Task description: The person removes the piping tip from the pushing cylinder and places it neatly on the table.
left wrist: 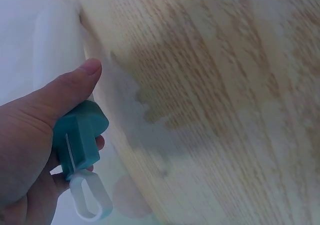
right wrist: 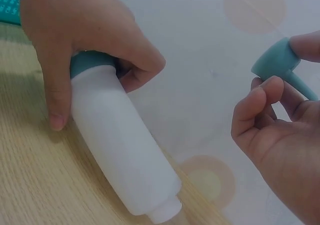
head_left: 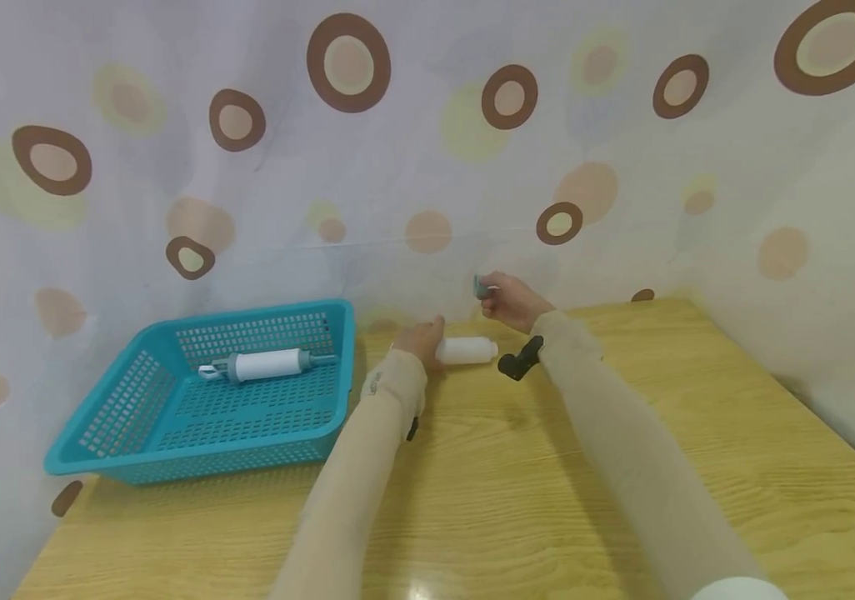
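Observation:
A large syringe-like tube with a white barrel lies in my left hand, low over the table. In the left wrist view, fingers and thumb wrap its teal end cap, from which a white pull loop sticks out. The barrel's other end, a short white neck, is bare. To the right, my right hand pinches a teal cone-shaped nozzle with a thin stem, held apart from the neck and higher up.
A teal perforated basket stands at the left of the wooden table. Inside it lies a similar white tube with teal ends and a white loop. Behind the table hangs a patterned cloth.

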`<state>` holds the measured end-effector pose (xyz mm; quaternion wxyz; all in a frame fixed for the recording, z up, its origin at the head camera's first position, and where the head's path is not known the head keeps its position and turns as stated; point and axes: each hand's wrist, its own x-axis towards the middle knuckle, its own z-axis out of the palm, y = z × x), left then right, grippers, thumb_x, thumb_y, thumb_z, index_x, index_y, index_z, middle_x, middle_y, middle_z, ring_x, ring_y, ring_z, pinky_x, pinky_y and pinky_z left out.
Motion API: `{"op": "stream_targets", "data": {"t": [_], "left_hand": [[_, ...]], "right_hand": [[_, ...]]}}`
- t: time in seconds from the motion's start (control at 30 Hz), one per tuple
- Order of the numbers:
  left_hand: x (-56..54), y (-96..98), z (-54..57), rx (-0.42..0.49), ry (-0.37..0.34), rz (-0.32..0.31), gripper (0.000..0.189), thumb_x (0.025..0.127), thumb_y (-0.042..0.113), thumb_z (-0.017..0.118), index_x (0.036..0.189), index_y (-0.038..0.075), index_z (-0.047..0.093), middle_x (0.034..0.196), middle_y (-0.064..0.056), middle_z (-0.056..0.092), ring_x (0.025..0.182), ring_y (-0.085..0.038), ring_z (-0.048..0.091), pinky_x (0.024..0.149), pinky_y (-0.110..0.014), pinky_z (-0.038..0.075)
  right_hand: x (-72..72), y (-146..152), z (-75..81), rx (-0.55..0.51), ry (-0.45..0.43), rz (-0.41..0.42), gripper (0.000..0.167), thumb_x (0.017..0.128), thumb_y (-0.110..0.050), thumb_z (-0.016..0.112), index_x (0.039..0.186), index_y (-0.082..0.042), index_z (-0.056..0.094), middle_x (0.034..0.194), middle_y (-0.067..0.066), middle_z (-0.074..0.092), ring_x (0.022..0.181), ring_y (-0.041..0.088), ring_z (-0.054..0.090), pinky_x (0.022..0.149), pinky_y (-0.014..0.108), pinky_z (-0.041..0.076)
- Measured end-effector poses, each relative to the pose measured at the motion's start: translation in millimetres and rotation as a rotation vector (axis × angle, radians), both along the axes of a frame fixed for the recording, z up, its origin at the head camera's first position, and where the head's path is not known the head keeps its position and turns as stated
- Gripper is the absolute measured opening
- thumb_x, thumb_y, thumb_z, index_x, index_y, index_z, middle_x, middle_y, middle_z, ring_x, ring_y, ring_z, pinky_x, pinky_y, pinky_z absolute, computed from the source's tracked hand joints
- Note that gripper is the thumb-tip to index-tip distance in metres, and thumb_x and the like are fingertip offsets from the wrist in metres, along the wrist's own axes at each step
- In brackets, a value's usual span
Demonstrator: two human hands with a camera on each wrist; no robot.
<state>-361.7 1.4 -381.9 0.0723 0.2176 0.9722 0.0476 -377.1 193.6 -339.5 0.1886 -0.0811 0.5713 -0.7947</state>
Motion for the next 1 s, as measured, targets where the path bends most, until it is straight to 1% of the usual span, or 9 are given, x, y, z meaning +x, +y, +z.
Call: {"op": "stream_targets", "data": {"t": [0.17, 0.3, 0.37, 0.43, 0.57, 0.73, 0.87, 0.93, 1.0], "left_hand": [[0.8, -3.5, -5.6, 0.007, -0.011, 0.012, 0.090, 0.078, 0.026, 0.081, 0.147, 0.002, 0.030, 0.141, -0.017, 0.050, 0.126, -0.030, 0.052, 0.107, -0.037, 0.041], [2.6, -2.7, -8.4, -0.053, 0.000, 0.016, 0.082, 0.079, 0.028, 0.081, 0.143, 0.004, 0.036, 0.133, -0.015, 0.057, 0.119, -0.028, 0.058, 0.101, -0.038, 0.047], [2.9, -1.1, -8.8, -0.083, -0.004, 0.016, 0.078, 0.081, 0.030, 0.079, 0.142, 0.006, 0.037, 0.130, -0.014, 0.059, 0.116, -0.027, 0.060, 0.097, -0.038, 0.049], [3.4, 0.2, -8.2, -0.100, -0.013, 0.020, 0.077, 0.082, 0.031, 0.077, 0.142, 0.006, 0.036, 0.129, -0.015, 0.060, 0.114, -0.027, 0.061, 0.095, -0.038, 0.050], [4.4, 1.1, -5.0, -0.136, 0.004, 0.050, 0.076, 0.083, 0.033, 0.076, 0.142, 0.006, 0.037, 0.129, -0.014, 0.059, 0.114, -0.027, 0.061, 0.094, -0.038, 0.051], [5.4, 3.2, -1.5, -0.192, 0.025, 0.078, 0.067, 0.082, 0.034, 0.076, 0.135, 0.008, 0.044, 0.128, -0.011, 0.061, 0.115, -0.024, 0.060, 0.094, -0.038, 0.051], [6.4, 5.7, 0.8, -0.243, 0.049, 0.066, 0.073, 0.081, 0.039, 0.076, 0.138, 0.008, 0.042, 0.133, -0.009, 0.058, 0.121, -0.023, 0.056, 0.100, -0.036, 0.047], [6.9, 6.9, 3.0, -0.275, 0.084, 0.036, 0.078, 0.082, 0.044, 0.074, 0.142, 0.008, 0.039, 0.137, -0.008, 0.054, 0.125, -0.023, 0.052, 0.107, -0.036, 0.040], [6.7, 8.2, 7.6, -0.298, 0.136, 0.006, 0.081, 0.083, 0.051, 0.069, 0.144, 0.009, 0.038, 0.141, -0.008, 0.051, 0.129, -0.023, 0.049, 0.112, -0.038, 0.033]], "right_hand": [[1.4, -3.7, -0.1, -0.011, 0.006, 0.017, 0.024, 0.104, -0.012, 0.035, 0.084, -0.010, 0.048, 0.075, -0.001, 0.047, 0.060, 0.010, 0.040, 0.061, 0.021, 0.036], [4.0, -1.3, -0.4, -0.001, 0.016, 0.040, 0.024, 0.104, -0.013, 0.034, 0.084, -0.010, 0.047, 0.075, -0.001, 0.046, 0.060, 0.010, 0.039, 0.061, 0.021, 0.035], [4.1, 1.4, -1.4, 0.003, 0.022, 0.042, 0.025, 0.105, -0.013, 0.032, 0.084, -0.009, 0.047, 0.075, -0.001, 0.046, 0.060, 0.010, 0.039, 0.060, 0.022, 0.035], [3.7, 3.4, -2.3, 0.006, 0.026, 0.035, 0.028, 0.105, -0.013, 0.031, 0.083, -0.010, 0.048, 0.075, -0.001, 0.046, 0.060, 0.010, 0.039, 0.060, 0.022, 0.035], [0.6, 5.2, -3.2, 0.002, 0.031, 0.028, 0.029, 0.104, -0.013, 0.033, 0.082, -0.011, 0.051, 0.075, -0.001, 0.049, 0.059, 0.009, 0.041, 0.059, 0.021, 0.036], [0.5, 8.1, -3.4, 0.011, 0.042, 0.025, 0.029, 0.105, -0.013, 0.033, 0.082, -0.010, 0.050, 0.076, 0.000, 0.048, 0.061, 0.010, 0.042, 0.061, 0.021, 0.038], [2.1, 9.9, -4.1, 0.026, 0.038, 0.032, 0.031, 0.105, -0.013, 0.033, 0.080, -0.009, 0.051, 0.077, 0.000, 0.047, 0.063, 0.011, 0.043, 0.062, 0.021, 0.040], [2.0, 9.9, -4.5, 0.029, 0.031, 0.036, 0.031, 0.104, -0.013, 0.033, 0.080, -0.009, 0.051, 0.077, 0.000, 0.047, 0.063, 0.011, 0.043, 0.062, 0.021, 0.040], [1.2, 9.4, -4.7, 0.035, 0.029, 0.037, 0.029, 0.104, -0.013, 0.034, 0.081, -0.009, 0.051, 0.076, 0.000, 0.048, 0.063, 0.011, 0.044, 0.062, 0.021, 0.040]]}}
